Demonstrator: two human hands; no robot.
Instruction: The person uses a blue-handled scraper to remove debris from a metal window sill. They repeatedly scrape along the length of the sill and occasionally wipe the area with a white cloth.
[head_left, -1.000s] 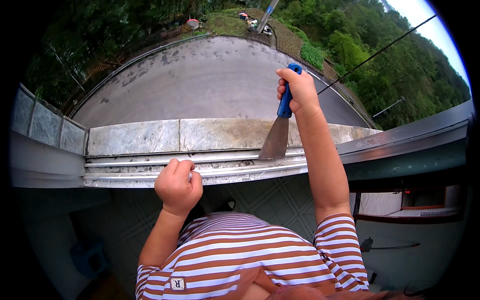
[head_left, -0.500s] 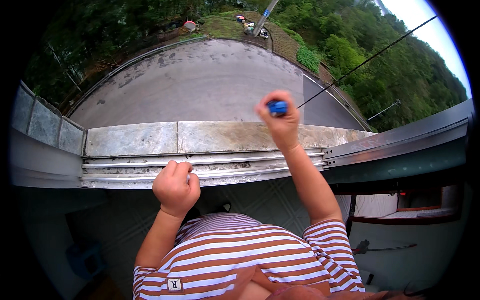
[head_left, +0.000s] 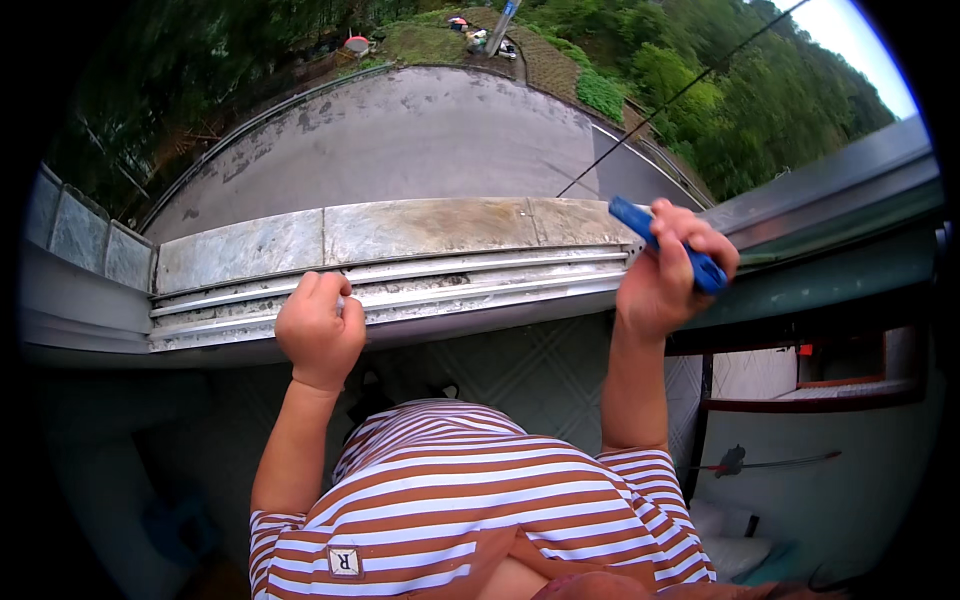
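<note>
A right hand (head_left: 665, 270) grasps a blue-handled scraper (head_left: 632, 218), held up near the right end of a window track (head_left: 480, 281); its handle slants across the fingers, one end pointing outdoors, while the blade is too faint to make out clearly; a left hand (head_left: 320, 330) is clenched at the near side of the track, and whether anything sits inside the fist cannot be told.

The scraper has just swung up and back from the track; that appears to leave the metal channel free of the tool for the moment, its dark specks in plain sight between the pale rails. One second ago the blade's edge stood at the track with the right hand out beyond the ledge; now that hand is nearer the body and farther right, while the left fist stays closed in much the same place.

Around the hands, a striped shirt (head_left: 480, 490) fills the foreground; beyond the track lie a stained stone ledge (head_left: 420, 235), a grey road (head_left: 430, 130) and green trees, crossed by a dark cable (head_left: 683, 98).
</note>
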